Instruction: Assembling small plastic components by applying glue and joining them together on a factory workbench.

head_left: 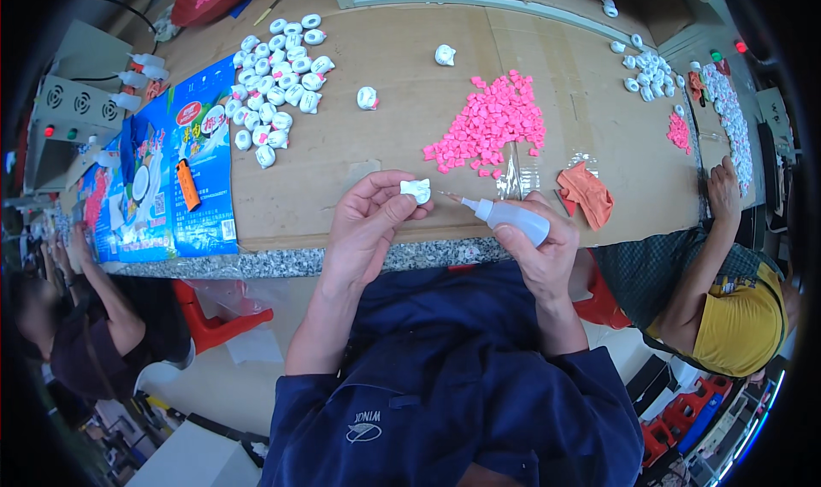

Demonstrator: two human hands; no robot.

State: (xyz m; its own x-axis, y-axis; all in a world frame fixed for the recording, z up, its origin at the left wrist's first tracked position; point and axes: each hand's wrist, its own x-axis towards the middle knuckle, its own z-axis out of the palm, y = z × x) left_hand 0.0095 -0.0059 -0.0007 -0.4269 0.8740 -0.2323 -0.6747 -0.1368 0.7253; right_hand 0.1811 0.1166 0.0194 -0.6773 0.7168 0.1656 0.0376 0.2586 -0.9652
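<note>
Pinched between the thumb and fingers of my left hand [363,222] is a small white cat-head-shaped piece [415,188], held just over the table's near edge. My right hand [552,256] grips a translucent squeeze bottle [522,222], tilted so its thin nozzle points left at the white piece, a short gap away. Beyond the bottle lies a heap of small bright pink pieces [492,128]. Farther left, many similar white pieces [286,81] with dark ring openings and pink spots are grouped together. Two lone white pieces, one nearer [367,99] and one farther [445,55], lie between the groups.
Brown cardboard [342,42] covers the tabletop. An orange cloth-like scrap [587,194] lies right of the bottle. At left are an orange lighter [186,185] on a blue printed sheet [205,222] and a red bowl [192,4]. People sit at both sides, one in yellow [740,324].
</note>
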